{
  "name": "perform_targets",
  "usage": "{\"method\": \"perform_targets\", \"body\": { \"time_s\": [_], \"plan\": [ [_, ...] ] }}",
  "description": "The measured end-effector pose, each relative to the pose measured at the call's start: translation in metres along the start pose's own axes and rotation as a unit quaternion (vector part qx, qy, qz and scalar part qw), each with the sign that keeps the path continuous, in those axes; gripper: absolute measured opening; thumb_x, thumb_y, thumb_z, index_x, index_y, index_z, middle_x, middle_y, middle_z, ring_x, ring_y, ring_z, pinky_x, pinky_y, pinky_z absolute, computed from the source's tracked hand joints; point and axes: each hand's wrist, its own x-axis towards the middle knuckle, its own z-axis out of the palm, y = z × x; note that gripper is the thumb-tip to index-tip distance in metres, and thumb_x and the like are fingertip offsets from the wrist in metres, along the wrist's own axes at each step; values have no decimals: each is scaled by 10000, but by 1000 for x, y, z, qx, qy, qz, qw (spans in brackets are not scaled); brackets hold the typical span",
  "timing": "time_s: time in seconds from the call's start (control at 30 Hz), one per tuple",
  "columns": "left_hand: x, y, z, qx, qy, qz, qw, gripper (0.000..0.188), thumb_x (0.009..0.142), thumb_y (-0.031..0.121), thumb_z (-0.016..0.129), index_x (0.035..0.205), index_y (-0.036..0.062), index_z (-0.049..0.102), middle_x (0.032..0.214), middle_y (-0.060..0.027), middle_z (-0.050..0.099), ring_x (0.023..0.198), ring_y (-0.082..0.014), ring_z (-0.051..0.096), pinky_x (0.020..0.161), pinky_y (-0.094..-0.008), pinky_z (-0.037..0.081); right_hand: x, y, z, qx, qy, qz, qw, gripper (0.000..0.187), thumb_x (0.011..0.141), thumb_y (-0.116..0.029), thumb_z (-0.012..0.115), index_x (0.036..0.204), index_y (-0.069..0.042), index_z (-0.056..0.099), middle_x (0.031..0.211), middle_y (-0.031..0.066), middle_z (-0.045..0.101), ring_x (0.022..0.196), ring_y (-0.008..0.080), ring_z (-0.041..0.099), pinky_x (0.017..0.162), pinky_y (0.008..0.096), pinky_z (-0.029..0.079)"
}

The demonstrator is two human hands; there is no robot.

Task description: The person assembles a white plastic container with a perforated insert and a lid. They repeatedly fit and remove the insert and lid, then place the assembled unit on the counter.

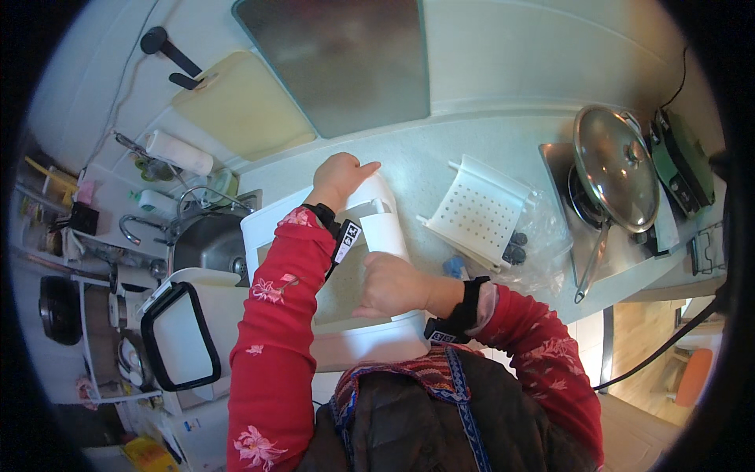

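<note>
A white plastic frame point(393, 334), roughly rectangular with an open middle, lies on the counter in front of me. My left hand point(340, 179) is closed over its far side, the thumb pointing right along the top. My right hand point(393, 287) is curled closed at the right side of the frame, beside an upright white strip point(383, 234); its fingertips are partly hidden. To the right stands a white perforated plastic rack point(480, 208), with a crumpled clear plastic bag point(546, 252) and small dark round pieces point(515, 248) next to it.
At left are a steel sink point(208, 244) with a faucet and a white bin with a black-rimmed lid point(181, 334). A lidded pan point(617, 165) rests on the stove at right. Cutting boards point(244, 106) lean on the wall. A small blue item point(454, 267) lies by the rack.
</note>
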Motion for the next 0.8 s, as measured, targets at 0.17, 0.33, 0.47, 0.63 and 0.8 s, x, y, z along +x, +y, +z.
{"method": "perform_targets", "body": {
  "time_s": [0.17,0.33,0.47,0.63,0.8],
  "plan": [
    [-6,-13,-1,-45,17,13,999,539,761,499,620,746,-35,684,706,-221,638,656,-326,623,635,-396,474,2,-6,0,-32,13,-41,999,404,747,-365,630,441,-111,560,439,82,486,466,278,499,628,361,398],
    [-9,-17,1,-37,11,5,999,554,757,531,603,771,-17,687,779,-206,651,739,-350,623,677,-412,481,2,-9,-3,-13,-25,-31,999,361,737,-360,630,479,-109,602,465,80,517,495,284,519,653,369,414],
    [-14,-21,-4,-36,7,20,999,549,777,533,575,789,-5,687,835,-203,657,810,-366,623,724,-428,483,2,-10,-4,-15,-14,-58,998,388,754,-340,623,447,-112,559,451,78,498,462,274,492,633,361,391],
    [-43,-76,-40,-1,-28,51,998,576,827,511,497,884,-36,668,923,-267,633,907,-395,604,805,-427,465,-5,-8,-10,-45,-61,-52,996,387,764,-328,618,444,-123,546,458,74,500,463,265,480,652,358,380],
    [-91,-159,-60,23,-27,-34,999,582,833,507,509,920,-50,655,953,-261,636,953,-390,598,847,-409,457,-7,0,-27,-49,-99,-60,992,404,805,-352,584,471,-124,572,491,73,539,491,263,488,685,352,380]
  ]
}}
